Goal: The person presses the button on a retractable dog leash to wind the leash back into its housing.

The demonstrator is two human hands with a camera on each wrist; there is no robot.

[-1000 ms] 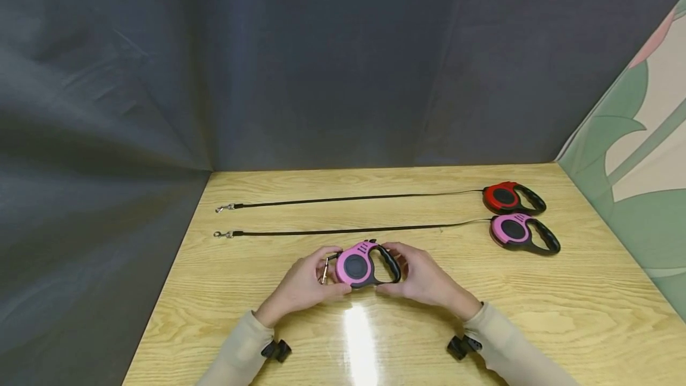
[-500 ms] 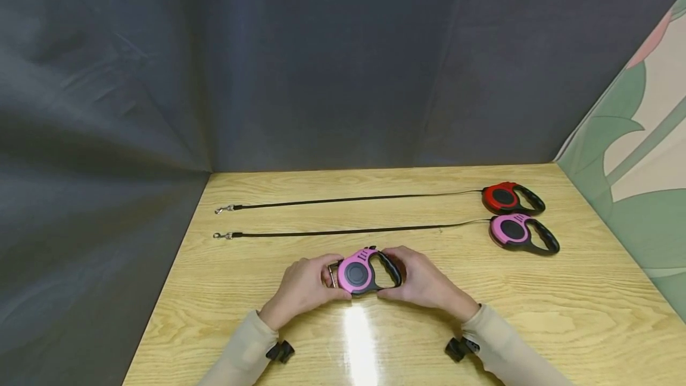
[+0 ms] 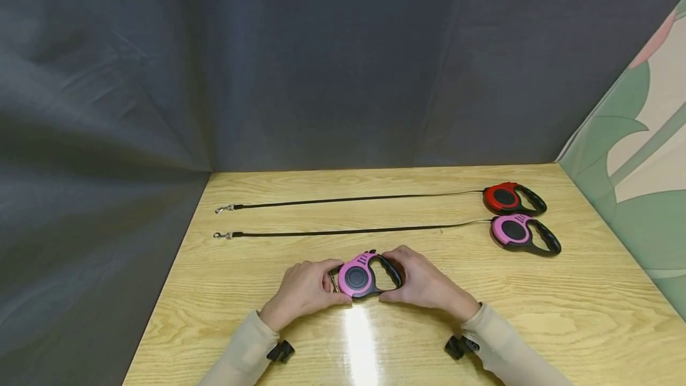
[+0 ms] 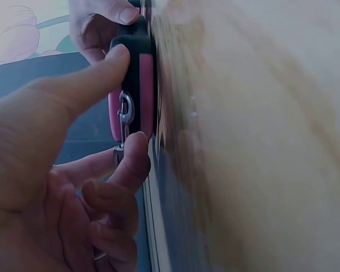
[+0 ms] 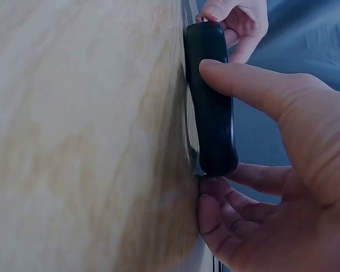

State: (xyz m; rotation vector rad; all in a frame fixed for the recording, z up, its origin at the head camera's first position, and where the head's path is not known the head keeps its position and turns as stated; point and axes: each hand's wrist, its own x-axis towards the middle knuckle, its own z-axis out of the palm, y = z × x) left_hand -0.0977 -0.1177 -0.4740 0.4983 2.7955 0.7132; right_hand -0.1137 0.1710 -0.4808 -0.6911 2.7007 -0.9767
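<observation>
A pink and black retractable dog leash lies flat at the near middle of the table, its ribbon drawn in. My left hand holds its rounded front end, thumb on the near edge and fingers at the far side. In the left wrist view, its metal snap hook hangs against the casing between thumb and fingers. My right hand grips the black handle from the right, thumb on the near part and fingers round the far end.
Behind lie a second pink leash and a red leash, side by side at the right. Their black ribbons stretch left to metal hooks. Dark cloth walls the wooden table's back and left.
The held pink leash has slid a little toward me, with both hands still on it. My left hand has shifted slightly nearer and right. The two leashes behind have stayed put.
</observation>
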